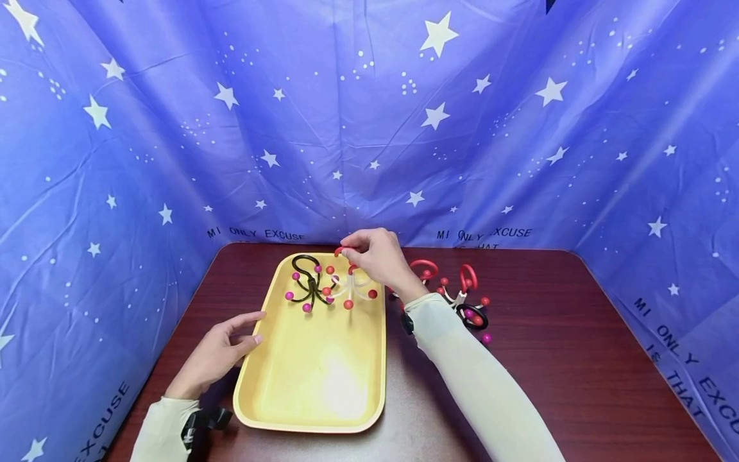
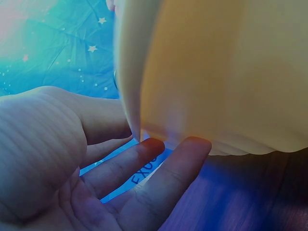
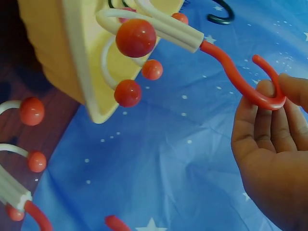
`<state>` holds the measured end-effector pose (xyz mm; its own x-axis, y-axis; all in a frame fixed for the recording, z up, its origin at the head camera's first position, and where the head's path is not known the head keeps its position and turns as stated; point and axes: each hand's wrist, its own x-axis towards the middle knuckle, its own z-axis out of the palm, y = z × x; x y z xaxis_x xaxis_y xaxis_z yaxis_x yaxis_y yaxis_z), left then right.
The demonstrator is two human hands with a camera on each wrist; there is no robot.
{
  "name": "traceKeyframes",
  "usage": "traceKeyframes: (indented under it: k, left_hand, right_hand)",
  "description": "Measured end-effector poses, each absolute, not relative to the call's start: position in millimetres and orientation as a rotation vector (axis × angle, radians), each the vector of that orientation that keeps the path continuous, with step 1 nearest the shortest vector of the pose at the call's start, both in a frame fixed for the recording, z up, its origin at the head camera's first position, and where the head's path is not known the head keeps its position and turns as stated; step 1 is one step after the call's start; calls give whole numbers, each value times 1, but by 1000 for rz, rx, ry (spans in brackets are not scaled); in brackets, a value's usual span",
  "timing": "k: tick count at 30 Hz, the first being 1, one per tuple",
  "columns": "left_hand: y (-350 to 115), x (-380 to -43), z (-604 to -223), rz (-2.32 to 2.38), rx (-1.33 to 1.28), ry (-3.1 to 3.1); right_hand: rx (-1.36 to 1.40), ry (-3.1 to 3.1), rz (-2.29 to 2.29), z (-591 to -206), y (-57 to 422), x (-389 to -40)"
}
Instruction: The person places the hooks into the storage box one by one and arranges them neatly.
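Note:
My right hand (image 1: 378, 256) pinches the red hook end of a white claw-shaped hanging hook (image 1: 350, 285) with red ball tips. This hook hangs tilted over the tray's far right part; in the right wrist view its white stem (image 3: 178, 33) reaches past the tray rim. A black hanging hook (image 1: 312, 282) with magenta balls lies in the far end of the yellow tray (image 1: 288, 385). At the tray's left side, my left hand (image 1: 216, 353) holds the rim, thumb above and fingers (image 2: 187, 159) against the underside in the left wrist view.
Right of the tray, several more hanging hooks lie on the dark red table (image 1: 554, 333), among them a white one with a red hook (image 1: 469, 277) and one with a black loop (image 1: 473, 316). A blue star-patterned curtain (image 1: 358, 128) encloses the table's back and sides.

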<state>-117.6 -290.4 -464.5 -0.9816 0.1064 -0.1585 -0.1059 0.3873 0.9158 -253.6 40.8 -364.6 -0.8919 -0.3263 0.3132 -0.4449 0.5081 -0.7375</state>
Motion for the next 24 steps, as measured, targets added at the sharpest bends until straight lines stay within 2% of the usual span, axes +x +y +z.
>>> traceKeyframes:
  k: [24]
  left_hand:
    - [-293, -118, -468, 1673, -1, 2422]
  right_hand:
    - [618, -2743, 1305, -399, 42, -266]
